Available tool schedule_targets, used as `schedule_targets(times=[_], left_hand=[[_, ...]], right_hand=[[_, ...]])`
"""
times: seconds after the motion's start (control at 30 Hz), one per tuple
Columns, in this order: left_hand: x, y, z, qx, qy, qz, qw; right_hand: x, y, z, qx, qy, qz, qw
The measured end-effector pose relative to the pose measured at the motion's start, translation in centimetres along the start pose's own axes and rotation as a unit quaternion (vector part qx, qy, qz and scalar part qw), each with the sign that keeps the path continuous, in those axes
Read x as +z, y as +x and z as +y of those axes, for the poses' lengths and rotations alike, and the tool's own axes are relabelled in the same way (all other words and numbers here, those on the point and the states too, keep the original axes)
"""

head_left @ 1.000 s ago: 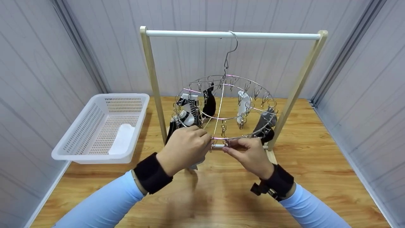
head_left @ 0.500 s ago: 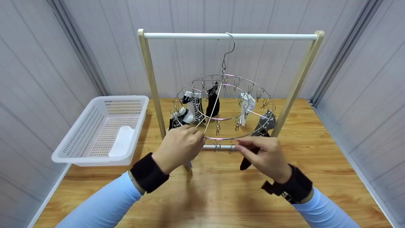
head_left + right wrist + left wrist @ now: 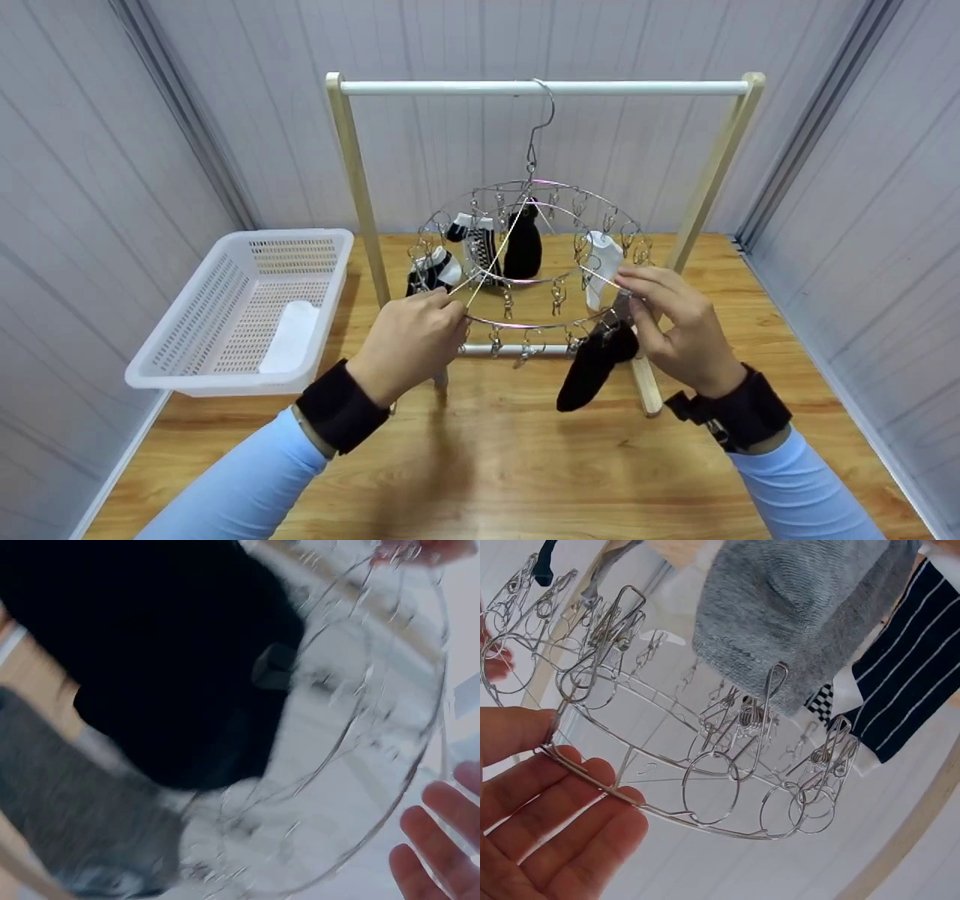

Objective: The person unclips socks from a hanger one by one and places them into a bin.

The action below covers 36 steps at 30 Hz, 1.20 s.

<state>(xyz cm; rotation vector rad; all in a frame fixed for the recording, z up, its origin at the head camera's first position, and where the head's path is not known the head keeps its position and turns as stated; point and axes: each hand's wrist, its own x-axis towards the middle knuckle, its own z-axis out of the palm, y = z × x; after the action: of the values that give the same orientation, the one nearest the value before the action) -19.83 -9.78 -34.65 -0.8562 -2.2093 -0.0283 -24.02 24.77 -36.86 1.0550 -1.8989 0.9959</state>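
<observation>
My left hand (image 3: 409,341) grips the front-left rim of a round wire sock hanger (image 3: 525,327); in the left wrist view its thumb lies over the wire and the fingers under. At the right side of the rim is my right hand (image 3: 686,330), fingers extended and held loosely; the right wrist view shows its fingers (image 3: 435,840) apart from the ring. Close by it a black sock (image 3: 592,367) hangs from the front right, beside a grey sock (image 3: 82,795). Farther round are a white sock (image 3: 602,262), another black sock (image 3: 523,244) and patterned socks (image 3: 480,247).
The hanger hooks over the white bar (image 3: 435,88) of a wooden-legged rack. Left of the rack, a white plastic basket (image 3: 142,371) holds one white sock (image 3: 292,337). Ribbed walls enclose the wooden tabletop (image 3: 525,472) at the back and both sides.
The hanger has turned: socks at the back moved right, and the front-right black sock swung forward and left. My right hand went from the front rim to the right side; my left shifted slightly left.
</observation>
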Motion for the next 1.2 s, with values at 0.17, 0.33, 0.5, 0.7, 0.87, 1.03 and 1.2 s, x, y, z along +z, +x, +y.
schedule_targets(times=[0.17, 0.33, 0.5, 0.7, 0.87, 1.03, 1.2], left_hand=[[-0.3, -0.1, -0.6, -0.028, -0.02, -0.025, 0.9991], [-0.6, -0.2, -1.3, -0.058, -0.048, -0.039, 0.9964], [-0.6, -0.3, -1.9, -0.087, -0.079, -0.049, 0.9918], [-1.0, -0.3, -1.8, -0.096, -0.078, -0.043, 0.9913], [-1.5, 0.1, -0.7, -0.04, -0.067, -0.007, 0.9969], [-1.0, 0.7, 0.9, 0.038, -0.053, 0.033, 0.9974], [-0.6, 0.9, 2.1, 0.055, -0.004, 0.014, 0.9984]], right_hand=[[-0.8, -0.8, 1.7, 0.005, -0.041, -0.06, 0.9973], [-0.9, -1.0, 2.5, -0.033, -0.067, -0.086, 0.9935], [-0.6, -0.9, 2.2, -0.069, -0.055, -0.068, 0.9938], [-0.2, -0.6, 1.1, -0.073, -0.063, -0.048, 0.9942], [0.5, -0.4, -0.1, -0.084, -0.079, -0.029, 0.9929], [1.4, -0.2, -0.9, -0.106, -0.092, 0.001, 0.9901], [2.2, -0.2, -1.5, -0.103, -0.101, 0.017, 0.9894]])
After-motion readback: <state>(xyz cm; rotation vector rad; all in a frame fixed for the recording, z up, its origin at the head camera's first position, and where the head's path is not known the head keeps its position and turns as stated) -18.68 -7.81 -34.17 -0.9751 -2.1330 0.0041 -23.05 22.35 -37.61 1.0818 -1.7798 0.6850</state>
